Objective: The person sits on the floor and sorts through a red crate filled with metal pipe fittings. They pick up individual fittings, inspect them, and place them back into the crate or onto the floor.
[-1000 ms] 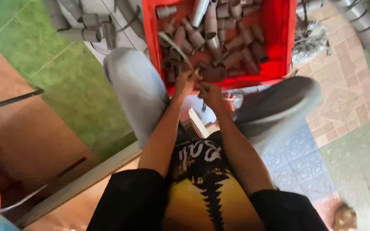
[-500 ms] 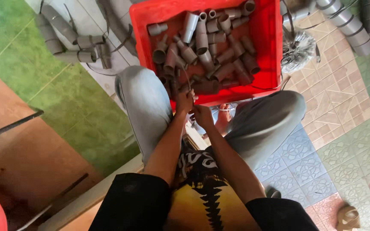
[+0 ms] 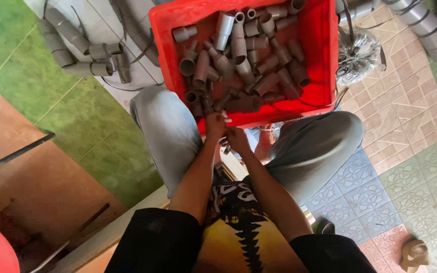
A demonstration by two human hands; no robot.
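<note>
My left hand (image 3: 215,127) and right hand (image 3: 236,140) meet at the near rim of the red crate (image 3: 319,55), together on a small dark part; the grip itself is unclear. The grey pipe fittings (image 3: 244,60) lie piled inside the crate. Risk: the crate, balanced on my knees, may tip.

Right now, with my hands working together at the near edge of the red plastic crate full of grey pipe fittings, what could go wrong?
1. The red plastic crate appears to rest across your knees, not on the floor; shifting a leg could tip it and spill the grey pipe fittings.
2. Your left hand and right hand meet in the gap between your knees, so a small piece dropped there may fall to the patterned floor tiles.
</note>
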